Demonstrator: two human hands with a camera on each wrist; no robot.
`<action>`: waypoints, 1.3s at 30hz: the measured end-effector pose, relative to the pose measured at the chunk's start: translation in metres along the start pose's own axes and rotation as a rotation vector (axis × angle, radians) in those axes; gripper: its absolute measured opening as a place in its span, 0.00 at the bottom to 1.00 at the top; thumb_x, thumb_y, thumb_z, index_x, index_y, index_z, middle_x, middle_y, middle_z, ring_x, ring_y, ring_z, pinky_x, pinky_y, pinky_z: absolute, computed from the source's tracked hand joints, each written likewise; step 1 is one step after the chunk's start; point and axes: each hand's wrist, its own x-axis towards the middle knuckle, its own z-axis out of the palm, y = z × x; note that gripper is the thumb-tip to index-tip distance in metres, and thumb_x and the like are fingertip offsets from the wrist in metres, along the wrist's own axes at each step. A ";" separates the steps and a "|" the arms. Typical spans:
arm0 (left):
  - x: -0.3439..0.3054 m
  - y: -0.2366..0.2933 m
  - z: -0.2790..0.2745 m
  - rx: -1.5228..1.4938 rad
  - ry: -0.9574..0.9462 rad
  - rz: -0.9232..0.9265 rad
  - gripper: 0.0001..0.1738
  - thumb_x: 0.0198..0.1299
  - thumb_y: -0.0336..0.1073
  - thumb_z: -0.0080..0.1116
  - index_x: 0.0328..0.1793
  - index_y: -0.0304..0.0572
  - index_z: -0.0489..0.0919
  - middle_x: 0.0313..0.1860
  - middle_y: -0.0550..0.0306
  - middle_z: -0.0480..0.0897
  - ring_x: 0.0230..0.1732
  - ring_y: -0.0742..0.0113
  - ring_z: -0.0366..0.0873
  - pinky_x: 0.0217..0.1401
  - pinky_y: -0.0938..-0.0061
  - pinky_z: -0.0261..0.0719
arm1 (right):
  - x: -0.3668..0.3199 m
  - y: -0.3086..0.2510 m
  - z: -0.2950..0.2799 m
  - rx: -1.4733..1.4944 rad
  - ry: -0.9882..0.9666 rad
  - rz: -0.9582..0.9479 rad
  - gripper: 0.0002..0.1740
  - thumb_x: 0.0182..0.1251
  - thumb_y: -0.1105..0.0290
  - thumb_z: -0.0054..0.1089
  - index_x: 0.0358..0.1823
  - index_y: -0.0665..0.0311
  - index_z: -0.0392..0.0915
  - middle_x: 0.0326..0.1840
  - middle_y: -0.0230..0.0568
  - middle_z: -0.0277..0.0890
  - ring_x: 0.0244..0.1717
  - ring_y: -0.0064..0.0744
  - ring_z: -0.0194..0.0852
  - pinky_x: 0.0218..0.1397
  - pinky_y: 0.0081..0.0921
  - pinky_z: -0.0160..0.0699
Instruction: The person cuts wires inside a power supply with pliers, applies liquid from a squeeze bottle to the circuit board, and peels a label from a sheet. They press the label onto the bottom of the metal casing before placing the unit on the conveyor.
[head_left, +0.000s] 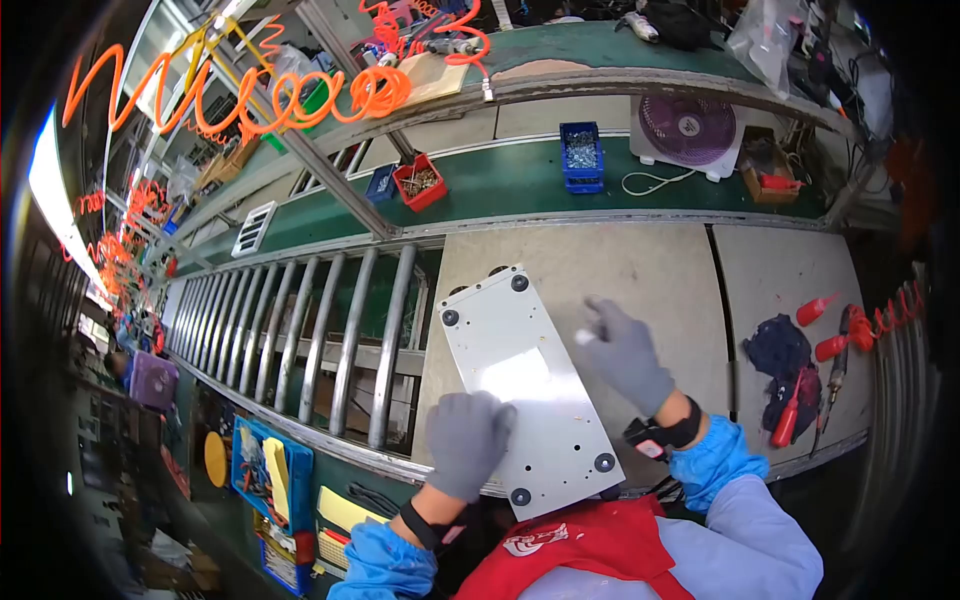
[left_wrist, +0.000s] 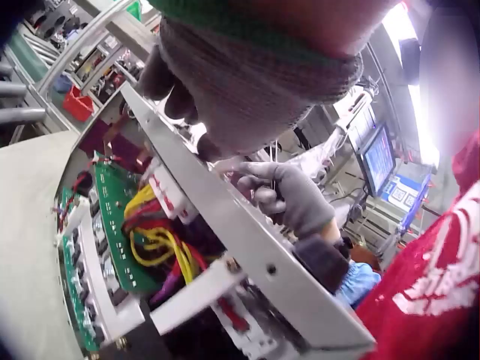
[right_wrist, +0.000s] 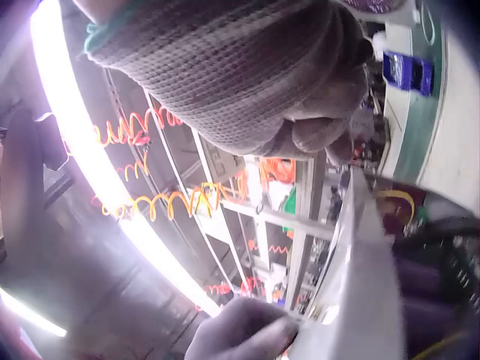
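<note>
A light grey metal unit [head_left: 530, 380] lies at a slant, flat face up with round black feet at its corners. My left hand [head_left: 467, 445] rests at its left edge, thumb over the face. To the right of the unit, my right hand [head_left: 627, 358] is held with fingers loosely bent, and nothing is clearly visible in them. The left wrist view looks into the unit's open side, showing a green circuit board [left_wrist: 120, 225] and yellow wires [left_wrist: 150, 240]. In the right wrist view the right hand [right_wrist: 255, 75] is above the panel [right_wrist: 360, 277], the left hand [right_wrist: 244, 330] below.
Metal rollers [head_left: 345, 340] run left of the worktop [head_left: 640, 260]. Red bottles [head_left: 787, 420], dark cloth [head_left: 778, 343] and a tool on a coiled hose are at right. Behind stand a blue bin [head_left: 581, 160], a red bin [head_left: 420, 185] and a purple fan [head_left: 688, 127].
</note>
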 end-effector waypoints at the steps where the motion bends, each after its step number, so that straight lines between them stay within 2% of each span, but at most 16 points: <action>1: -0.005 0.002 0.002 -0.009 0.123 0.156 0.31 0.66 0.58 0.61 0.58 0.35 0.80 0.55 0.37 0.83 0.62 0.36 0.78 0.63 0.45 0.73 | -0.005 0.014 -0.011 0.045 0.021 0.004 0.29 0.65 0.62 0.63 0.65 0.68 0.76 0.37 0.51 0.85 0.35 0.46 0.86 0.41 0.40 0.83; 4: 0.003 0.010 0.007 0.048 -0.039 0.254 0.44 0.71 0.66 0.48 0.73 0.29 0.69 0.73 0.31 0.71 0.77 0.32 0.62 0.80 0.40 0.53 | -0.029 0.029 -0.041 0.171 -0.248 0.203 0.28 0.68 0.58 0.63 0.65 0.67 0.78 0.35 0.42 0.85 0.29 0.31 0.82 0.34 0.31 0.81; 8: 0.037 0.023 0.024 -0.032 -0.101 0.372 0.51 0.72 0.71 0.37 0.78 0.26 0.61 0.78 0.25 0.62 0.82 0.29 0.54 0.85 0.40 0.43 | -0.074 0.022 -0.036 0.230 -0.537 0.266 0.26 0.71 0.56 0.61 0.65 0.65 0.80 0.34 0.34 0.84 0.24 0.18 0.75 0.28 0.20 0.76; 15: -0.002 0.046 0.019 -0.338 -0.292 0.756 0.50 0.73 0.71 0.38 0.81 0.30 0.61 0.79 0.26 0.61 0.83 0.30 0.52 0.86 0.43 0.42 | -0.109 0.022 -0.040 0.655 -0.129 0.246 0.26 0.77 0.58 0.53 0.65 0.71 0.78 0.37 0.37 0.85 0.29 0.21 0.78 0.33 0.21 0.77; 19: -0.024 0.043 -0.027 -0.881 -0.424 0.429 0.40 0.76 0.59 0.48 0.79 0.32 0.65 0.71 0.30 0.73 0.73 0.36 0.71 0.77 0.54 0.67 | -0.142 0.000 -0.038 0.782 -0.075 -0.060 0.27 0.80 0.56 0.46 0.65 0.71 0.77 0.53 0.46 0.83 0.53 0.35 0.82 0.62 0.31 0.77; 20: -0.027 0.044 -0.027 -0.849 -0.179 0.571 0.35 0.76 0.53 0.52 0.76 0.31 0.67 0.63 0.33 0.79 0.63 0.37 0.79 0.65 0.55 0.77 | -0.153 -0.028 -0.034 0.683 -0.068 -0.097 0.26 0.80 0.57 0.45 0.64 0.71 0.77 0.57 0.47 0.82 0.56 0.36 0.81 0.65 0.32 0.76; 23: -0.055 0.050 -0.062 -1.016 -0.498 0.532 0.29 0.76 0.48 0.54 0.72 0.33 0.71 0.56 0.38 0.82 0.56 0.48 0.83 0.59 0.60 0.78 | -0.170 -0.051 0.002 0.611 -0.034 -0.430 0.24 0.80 0.58 0.47 0.61 0.71 0.80 0.63 0.47 0.78 0.69 0.39 0.72 0.75 0.35 0.66; 24: -0.069 0.047 -0.052 -1.065 -0.442 0.588 0.22 0.76 0.44 0.54 0.64 0.34 0.75 0.46 0.42 0.84 0.46 0.51 0.83 0.51 0.60 0.79 | -0.174 -0.057 0.015 0.615 -0.137 -0.386 0.24 0.81 0.59 0.47 0.63 0.71 0.79 0.64 0.48 0.78 0.69 0.39 0.73 0.74 0.34 0.67; 27: -0.113 0.005 -0.039 -0.965 -0.414 0.317 0.18 0.76 0.41 0.54 0.61 0.34 0.77 0.41 0.47 0.85 0.42 0.57 0.84 0.47 0.65 0.80 | -0.192 -0.080 0.055 0.694 -0.356 -0.111 0.25 0.81 0.59 0.48 0.67 0.70 0.76 0.63 0.48 0.79 0.67 0.40 0.75 0.72 0.34 0.69; 29: -0.150 -0.037 -0.036 -1.025 -0.273 0.045 0.16 0.75 0.40 0.57 0.57 0.34 0.79 0.39 0.54 0.85 0.38 0.70 0.82 0.41 0.70 0.80 | -0.205 -0.060 0.093 0.325 -0.330 -0.180 0.28 0.76 0.54 0.57 0.70 0.63 0.75 0.57 0.49 0.81 0.61 0.40 0.79 0.66 0.34 0.75; 31: -0.197 -0.104 -0.014 -0.729 -0.021 -0.064 0.14 0.68 0.32 0.57 0.56 0.32 0.79 0.43 0.51 0.84 0.36 0.69 0.82 0.40 0.72 0.81 | -0.226 -0.055 0.103 0.154 -0.523 -0.131 0.30 0.73 0.52 0.60 0.69 0.63 0.75 0.52 0.50 0.81 0.58 0.42 0.80 0.64 0.35 0.76; 32: -0.232 -0.153 0.020 -0.833 0.036 -0.385 0.17 0.67 0.31 0.56 0.59 0.31 0.79 0.47 0.48 0.86 0.41 0.63 0.84 0.47 0.71 0.81 | -0.233 -0.042 0.108 0.073 -0.594 -0.131 0.30 0.72 0.51 0.60 0.67 0.63 0.76 0.49 0.49 0.81 0.55 0.44 0.80 0.60 0.37 0.77; 33: -0.261 -0.176 0.022 -0.716 0.214 -0.362 0.20 0.70 0.34 0.56 0.63 0.29 0.78 0.52 0.45 0.87 0.48 0.57 0.84 0.55 0.69 0.80 | -0.247 -0.024 0.117 0.118 -0.548 -0.103 0.29 0.73 0.51 0.57 0.67 0.63 0.77 0.50 0.51 0.82 0.55 0.46 0.81 0.60 0.40 0.78; 35: -0.347 -0.253 0.055 -0.399 0.114 -0.789 0.21 0.71 0.37 0.57 0.64 0.29 0.79 0.55 0.40 0.86 0.54 0.52 0.84 0.62 0.64 0.77 | -0.273 0.023 0.127 -0.017 -0.520 -0.043 0.30 0.72 0.49 0.56 0.66 0.63 0.78 0.53 0.55 0.82 0.57 0.50 0.82 0.62 0.44 0.79; 36: -0.395 -0.276 0.057 -0.057 -0.097 -0.779 0.23 0.66 0.52 0.59 0.54 0.40 0.83 0.50 0.37 0.85 0.50 0.37 0.82 0.54 0.48 0.77 | -0.285 0.038 0.129 -0.186 -0.535 0.103 0.31 0.73 0.47 0.54 0.67 0.61 0.77 0.56 0.53 0.81 0.59 0.51 0.81 0.63 0.45 0.78; 39: -0.506 -0.366 0.111 0.140 -0.297 -0.982 0.18 0.63 0.48 0.67 0.50 0.42 0.85 0.46 0.48 0.87 0.52 0.43 0.83 0.57 0.44 0.76 | -0.322 0.085 0.137 -0.585 -0.562 0.354 0.31 0.70 0.44 0.53 0.62 0.60 0.80 0.59 0.54 0.81 0.59 0.55 0.80 0.64 0.49 0.77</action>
